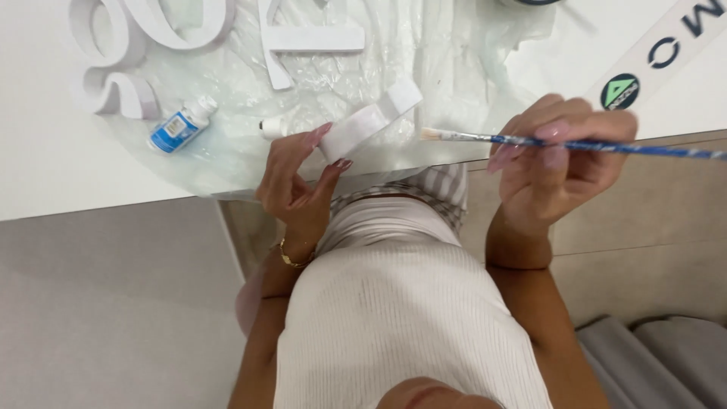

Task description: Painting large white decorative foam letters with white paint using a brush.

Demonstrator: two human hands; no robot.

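A person in a ribbed white top stands at a white counter (60, 163). The right hand (556, 163) pinches a blue-handled paintbrush (575, 144) level, bristles pointing left. The left hand (295, 178) grips a white block piece (367, 121) between thumb and fingertips at the counter's edge. Beyond, on a clear plastic sheet (454, 53), lie a small blue-labelled bottle (182, 125) and large white cut-out shapes (144, 45).

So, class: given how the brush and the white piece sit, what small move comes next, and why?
Probably bring the blue-handled paintbrush in the right hand leftward onto the white block letter held by the left hand: the bristles point at it, not touching.
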